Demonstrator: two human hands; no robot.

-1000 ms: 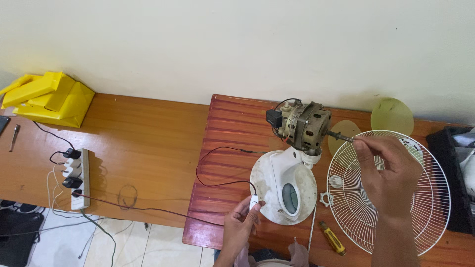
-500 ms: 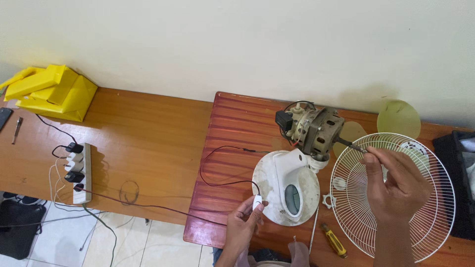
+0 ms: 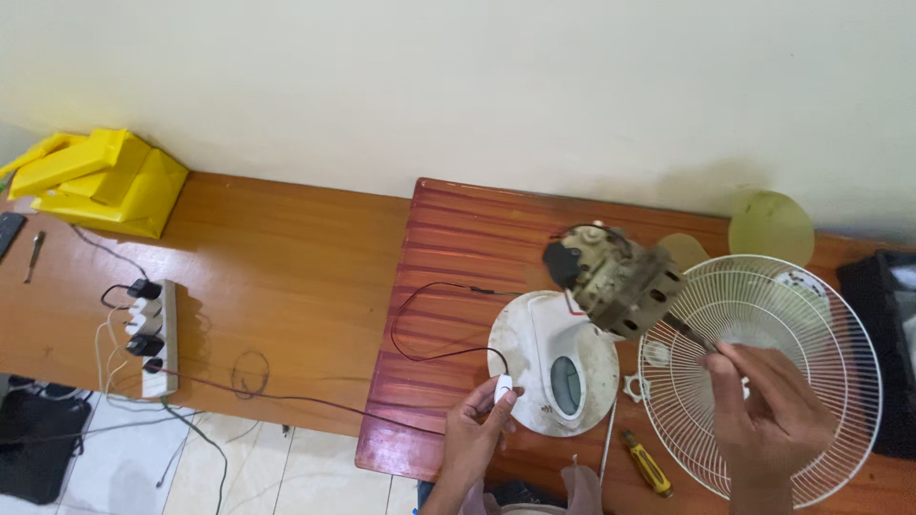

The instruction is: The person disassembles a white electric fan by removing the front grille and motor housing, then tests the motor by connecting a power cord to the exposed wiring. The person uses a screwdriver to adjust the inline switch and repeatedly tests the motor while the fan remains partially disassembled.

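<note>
The fan motor [image 3: 618, 278] sits atop the white fan base [image 3: 553, 362] on the red-brown counter [image 3: 448, 277], its shaft [image 3: 689, 334] slanting down-right over the white wire grille [image 3: 763, 377]. The right hand [image 3: 768, 420] has its fingers pinched on the shaft tip. The left hand [image 3: 474, 434] has its fingers clamped on a small white switch [image 3: 504, 387] at the base's near-left rim. A yellow screwdriver [image 3: 647, 463] lies near the front edge; open room lies left.

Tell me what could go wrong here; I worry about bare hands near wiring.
The left hand pinches a small white switch on a black cord running to a loaded power strip; a shock seems possible. The right hand grips the bare motor shaft; it might spin.
</note>
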